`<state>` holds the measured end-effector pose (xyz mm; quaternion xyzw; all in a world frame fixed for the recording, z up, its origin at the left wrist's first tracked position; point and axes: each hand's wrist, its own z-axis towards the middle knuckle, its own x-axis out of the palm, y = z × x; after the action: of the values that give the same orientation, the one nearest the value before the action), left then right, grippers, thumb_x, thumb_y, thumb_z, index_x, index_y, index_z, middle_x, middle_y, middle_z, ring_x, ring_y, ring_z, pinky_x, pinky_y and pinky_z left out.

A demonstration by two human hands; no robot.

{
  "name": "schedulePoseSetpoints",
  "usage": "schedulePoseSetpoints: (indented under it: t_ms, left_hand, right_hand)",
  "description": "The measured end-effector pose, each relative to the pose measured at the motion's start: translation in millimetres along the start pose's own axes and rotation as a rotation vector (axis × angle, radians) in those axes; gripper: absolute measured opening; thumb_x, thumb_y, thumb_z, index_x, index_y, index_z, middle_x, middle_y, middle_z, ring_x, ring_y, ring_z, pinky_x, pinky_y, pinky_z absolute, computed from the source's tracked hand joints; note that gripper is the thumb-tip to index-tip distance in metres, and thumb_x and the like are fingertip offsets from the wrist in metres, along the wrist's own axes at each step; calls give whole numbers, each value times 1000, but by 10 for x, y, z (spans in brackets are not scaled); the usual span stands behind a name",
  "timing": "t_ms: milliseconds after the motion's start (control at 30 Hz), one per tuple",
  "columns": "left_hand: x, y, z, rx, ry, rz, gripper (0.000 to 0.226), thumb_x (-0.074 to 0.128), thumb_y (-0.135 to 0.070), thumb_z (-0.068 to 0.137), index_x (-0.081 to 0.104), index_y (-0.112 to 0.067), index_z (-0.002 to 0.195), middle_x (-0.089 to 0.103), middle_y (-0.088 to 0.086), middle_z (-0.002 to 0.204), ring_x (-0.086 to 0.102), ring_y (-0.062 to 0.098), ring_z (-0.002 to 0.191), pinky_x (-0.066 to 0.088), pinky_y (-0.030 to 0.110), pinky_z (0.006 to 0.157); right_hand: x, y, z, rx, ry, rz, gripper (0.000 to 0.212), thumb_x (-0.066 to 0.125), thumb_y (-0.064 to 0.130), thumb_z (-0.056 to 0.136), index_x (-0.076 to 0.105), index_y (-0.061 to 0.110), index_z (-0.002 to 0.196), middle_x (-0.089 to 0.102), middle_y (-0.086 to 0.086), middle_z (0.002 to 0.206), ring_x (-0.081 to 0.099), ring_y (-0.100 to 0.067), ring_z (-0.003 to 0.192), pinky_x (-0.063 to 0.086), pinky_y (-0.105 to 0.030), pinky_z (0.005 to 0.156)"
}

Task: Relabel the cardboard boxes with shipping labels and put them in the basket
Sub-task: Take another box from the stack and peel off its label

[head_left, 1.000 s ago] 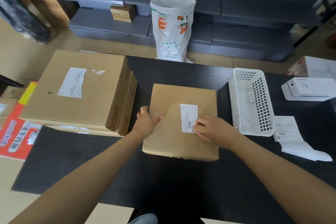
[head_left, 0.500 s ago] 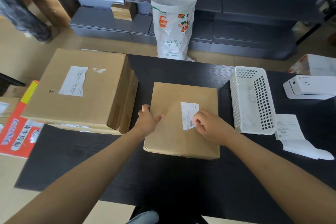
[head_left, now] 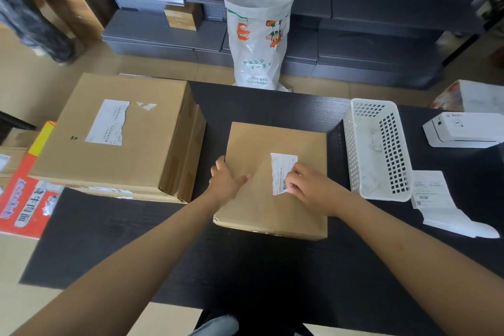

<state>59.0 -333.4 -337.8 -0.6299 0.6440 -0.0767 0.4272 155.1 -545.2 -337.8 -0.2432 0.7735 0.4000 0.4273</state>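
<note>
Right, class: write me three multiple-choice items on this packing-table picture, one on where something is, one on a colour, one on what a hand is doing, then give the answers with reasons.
1. Where is the white basket?
A. right of the small box
B. on the big box
C. on the floor

2. What colour is the table?
A. white
B. black
C. red

3. What is the right hand doing?
A. resting on the printer
B. pinching the label's lower corner
C. hanging at the side

Answers: 1 A, the basket stands on the table beside the small box. 2 B, the tabletop is black wood grain. 3 B, its fingertips pinch the old label at its lifted corner while the left hand steadies the box's left edge.
</note>
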Motion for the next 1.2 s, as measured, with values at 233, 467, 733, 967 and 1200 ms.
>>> schedulePoseSetpoints:
  t_ms: [233,467,733,967,1200]
  left_hand:
    - [10,32,-5,14,0,-19,83,67,-33,88,13,-20,149,24,7,149,36,31,132,40,50,107]
    - [19,13,6,0,-7,-7,81,66,-34,88,14,-20,148,24,7,149,36,31,132,38,52,108]
    - [26,-32,20,-35,-2,28,80,66,-34,88,14,-20,147,25,9,147,38,32,130,39,50,107]
    - [35,-49,22,-54,-5,33,78,66,-34,88,16,-20,146,28,9,145,39,33,129,39,50,107]
    - [51,-70,17,-62,-10,62,76,64,-36,89,16,-19,145,29,9,145,41,34,128,39,52,106]
  right_hand:
    - [-99,-27,128,191,-82,329,15,39,18,100,48,12,90,52,0,87,50,-17,76,42,-29,68]
    - [-122,-53,261,313,-160,491,12,42,20,100,48,18,91,58,1,80,61,-9,68,50,-28,65]
    - [-414,-177,525,448,-487,559,13,44,17,98,45,27,89,64,-8,82,66,-10,59,51,-24,59]
    - [-318,-120,552,492,-647,508,12,43,16,99,46,24,90,63,-3,82,63,-18,72,42,-23,59]
    - [-426,-26,529,561,-911,518,10,42,15,100,48,16,92,57,2,87,53,-18,79,40,-23,67]
